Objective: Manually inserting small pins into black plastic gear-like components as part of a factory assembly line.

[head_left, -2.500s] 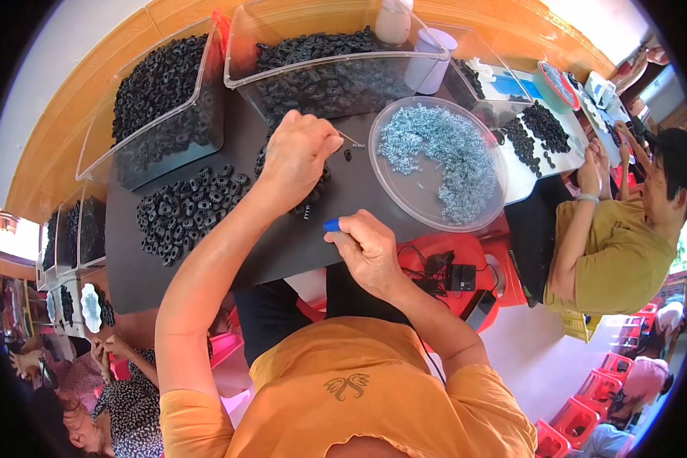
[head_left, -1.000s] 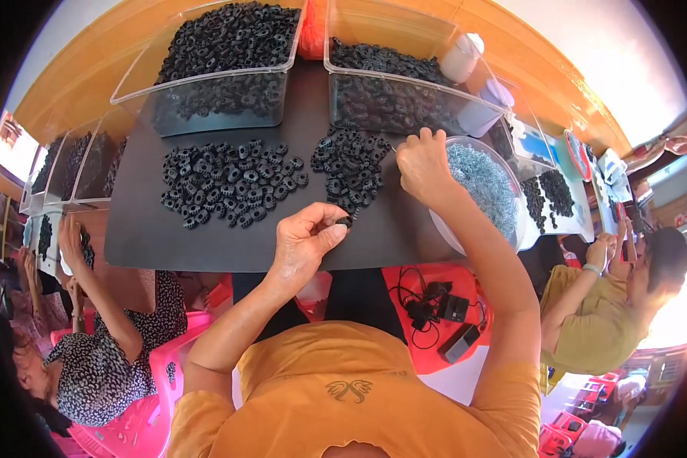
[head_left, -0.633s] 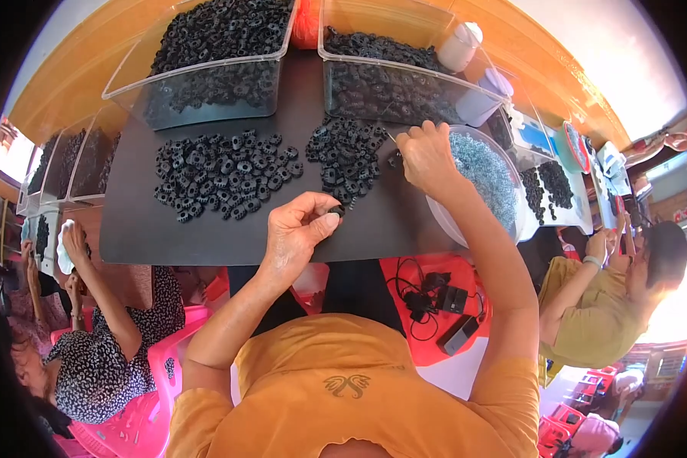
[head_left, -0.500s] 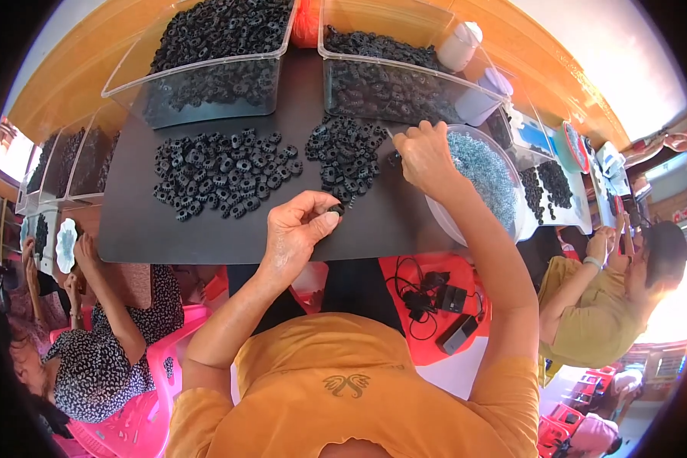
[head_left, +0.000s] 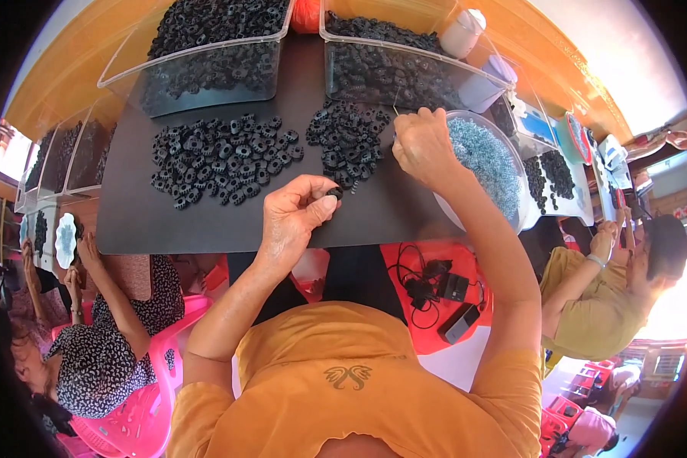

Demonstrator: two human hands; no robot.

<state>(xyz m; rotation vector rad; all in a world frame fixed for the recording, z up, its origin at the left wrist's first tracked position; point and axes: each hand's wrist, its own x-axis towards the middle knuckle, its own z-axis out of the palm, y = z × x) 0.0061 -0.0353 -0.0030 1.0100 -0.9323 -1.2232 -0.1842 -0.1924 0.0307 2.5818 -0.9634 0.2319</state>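
Holding black rings, clear bins [head_left: 206, 72] flank a screw-filled bowl [head_left: 485, 164].

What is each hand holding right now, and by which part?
The left hand pinches a small black ring by its rim between thumb and fingertips. The right hand is closed by the bowl of grey bits; its contents cannot be told.
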